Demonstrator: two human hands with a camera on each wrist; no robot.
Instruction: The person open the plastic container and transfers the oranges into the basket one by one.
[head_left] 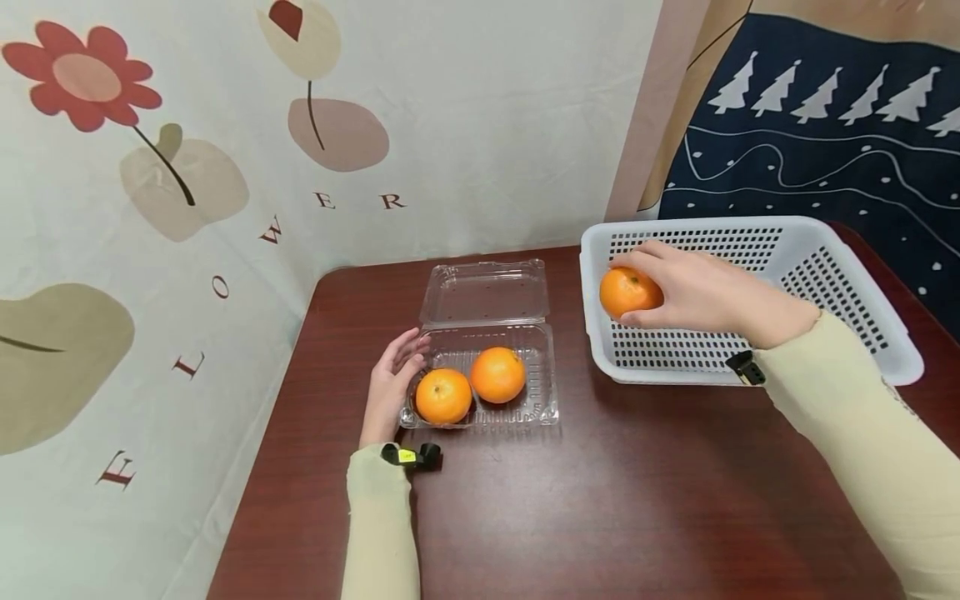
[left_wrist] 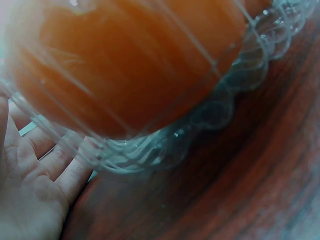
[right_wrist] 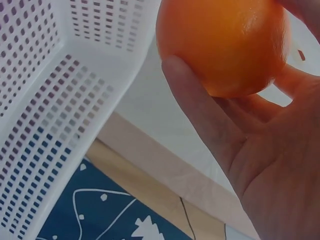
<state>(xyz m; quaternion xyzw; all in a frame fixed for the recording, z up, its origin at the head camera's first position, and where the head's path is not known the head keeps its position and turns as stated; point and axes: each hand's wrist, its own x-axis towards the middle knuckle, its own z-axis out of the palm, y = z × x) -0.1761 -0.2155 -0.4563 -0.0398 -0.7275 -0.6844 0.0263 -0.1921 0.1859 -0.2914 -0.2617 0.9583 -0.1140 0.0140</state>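
My right hand [head_left: 693, 292] grips an orange [head_left: 628, 292] over the left part of a white perforated basket [head_left: 757, 377]. In the right wrist view, thumb and fingers wrap around that orange [right_wrist: 225, 45]. My left hand [head_left: 392, 379] rests at the left side of a clear plastic clamshell box [head_left: 538, 400], its fingers extended along the wall. Inside the box sit two oranges, one at the front left [head_left: 443, 396] and another at the right [head_left: 498, 375]. The left wrist view shows the left palm [left_wrist: 35, 200] beside the box wall, with an orange [left_wrist: 125, 65] behind the plastic.
The box's lid [head_left: 486, 293] lies folded back toward the wall. Everything stands on a dark red-brown table [head_left: 570, 508]. A pale printed cloth [head_left: 480, 125] hangs behind it, and a dark blue panel with white trees [head_left: 810, 158] is at the right.
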